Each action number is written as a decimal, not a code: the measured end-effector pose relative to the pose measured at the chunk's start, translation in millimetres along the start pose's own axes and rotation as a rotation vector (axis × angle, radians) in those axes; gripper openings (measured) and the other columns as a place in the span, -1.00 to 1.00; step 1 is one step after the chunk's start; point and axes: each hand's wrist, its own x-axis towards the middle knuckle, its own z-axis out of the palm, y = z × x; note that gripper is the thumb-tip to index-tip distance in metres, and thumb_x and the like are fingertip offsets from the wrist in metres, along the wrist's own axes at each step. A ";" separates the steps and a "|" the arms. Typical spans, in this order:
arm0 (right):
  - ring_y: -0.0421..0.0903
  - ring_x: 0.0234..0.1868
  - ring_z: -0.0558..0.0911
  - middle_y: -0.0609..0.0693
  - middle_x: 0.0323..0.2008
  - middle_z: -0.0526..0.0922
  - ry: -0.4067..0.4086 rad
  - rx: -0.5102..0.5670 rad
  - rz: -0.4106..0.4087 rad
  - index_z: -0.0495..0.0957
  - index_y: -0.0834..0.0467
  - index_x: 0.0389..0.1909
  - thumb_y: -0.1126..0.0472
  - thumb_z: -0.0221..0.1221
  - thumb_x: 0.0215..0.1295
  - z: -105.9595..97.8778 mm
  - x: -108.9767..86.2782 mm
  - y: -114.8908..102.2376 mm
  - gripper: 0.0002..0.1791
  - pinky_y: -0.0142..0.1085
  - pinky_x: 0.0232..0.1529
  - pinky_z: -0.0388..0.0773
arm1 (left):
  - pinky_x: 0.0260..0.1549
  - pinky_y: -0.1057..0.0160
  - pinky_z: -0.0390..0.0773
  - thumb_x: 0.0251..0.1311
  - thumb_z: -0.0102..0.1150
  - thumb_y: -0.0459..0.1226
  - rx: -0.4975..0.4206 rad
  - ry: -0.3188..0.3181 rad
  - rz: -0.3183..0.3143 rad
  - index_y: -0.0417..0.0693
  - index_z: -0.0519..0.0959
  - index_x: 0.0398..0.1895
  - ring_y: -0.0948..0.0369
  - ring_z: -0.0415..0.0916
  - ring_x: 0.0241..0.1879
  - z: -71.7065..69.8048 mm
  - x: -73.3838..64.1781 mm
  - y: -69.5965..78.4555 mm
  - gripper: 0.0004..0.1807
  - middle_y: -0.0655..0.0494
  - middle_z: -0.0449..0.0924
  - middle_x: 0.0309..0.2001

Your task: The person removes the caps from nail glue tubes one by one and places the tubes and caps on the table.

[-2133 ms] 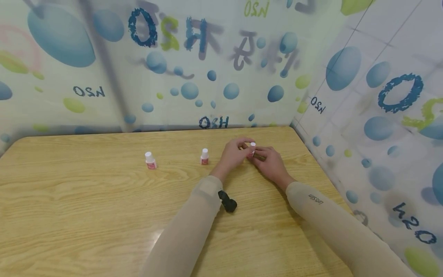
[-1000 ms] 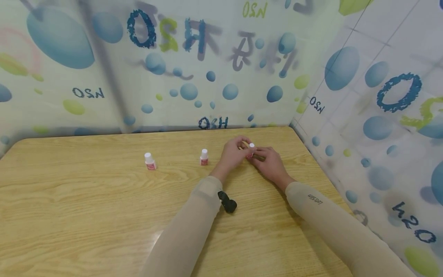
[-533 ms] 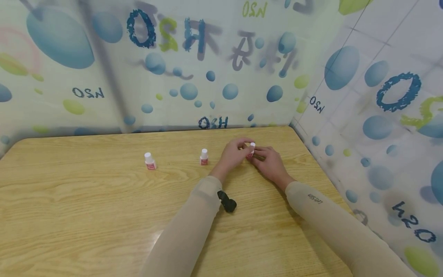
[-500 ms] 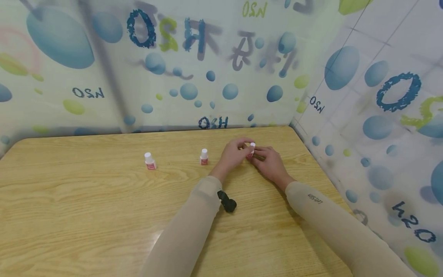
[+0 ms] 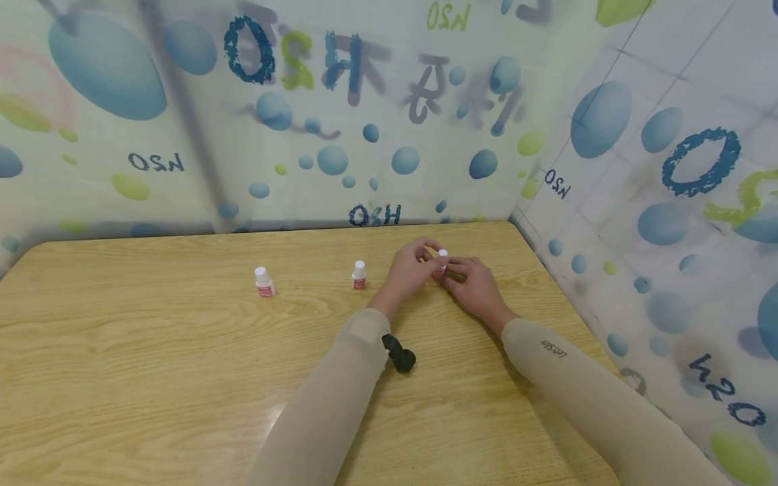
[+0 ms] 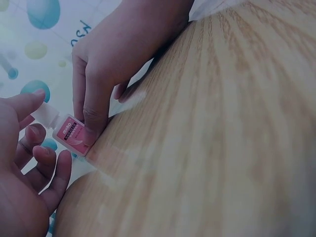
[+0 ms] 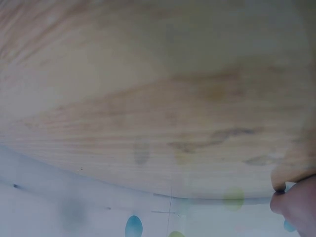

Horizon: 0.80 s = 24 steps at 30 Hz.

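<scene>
A small white glue bottle point(image 6: 71, 133) with a pink label stands on the table between my hands at the back right. My left hand point(image 5: 412, 270) pinches its white cap point(image 6: 45, 114) between thumb and index finger, the other fingers loosely bent. Low on the bottle's body, the fingers of my right hand point(image 5: 479, 289) grip it near the tabletop. Two similar bottles stand upright further left: a nearer one point(image 5: 359, 276) beside my left wrist and a farther one point(image 5: 264, 283). In the right wrist view only some fingertips point(image 7: 296, 202) show, at the right edge.
The wooden table point(image 5: 152, 378) reaches the patterned back wall point(image 5: 365, 101), and another patterned wall point(image 5: 668, 270) runs along its right side. A black device point(image 5: 399, 354) sits at my left sleeve's cuff.
The held bottle's cap shifts very slightly back and forth under my left fingers. My arms and the other two bottles keep their places.
</scene>
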 end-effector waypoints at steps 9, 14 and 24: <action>0.16 0.32 0.60 0.08 0.33 0.69 0.000 0.014 0.004 0.73 0.04 0.23 0.00 0.34 0.47 -0.5 -0.5 -0.5 -0.61 0.22 0.43 0.41 | -0.52 0.31 0.39 0.44 0.36 -0.08 0.004 0.001 0.010 0.09 0.64 0.05 0.23 0.33 -0.58 0.0 1.3 -1.6 -0.76 0.14 0.57 -0.43; 0.17 0.33 0.59 0.10 0.35 0.67 -0.006 0.012 0.006 0.71 0.04 0.26 0.01 0.33 0.48 -0.7 -0.5 -0.6 -0.59 0.23 0.44 0.40 | -0.49 0.28 0.43 0.50 0.29 -0.04 0.002 -0.039 0.005 0.02 0.61 0.25 0.20 0.38 -0.53 -0.7 1.1 -1.1 -0.61 -0.04 0.69 -0.28; 0.14 0.32 0.60 0.06 0.32 0.70 0.004 0.002 -0.004 0.75 0.04 0.22 -0.01 0.34 0.47 0.1 0.7 -0.3 -0.61 0.22 0.42 0.41 | -0.40 0.28 0.45 0.56 0.18 -0.04 0.022 -0.029 -0.015 0.06 0.70 0.21 0.20 0.47 -0.34 -0.3 0.0 0.1 -0.66 0.03 0.67 -0.13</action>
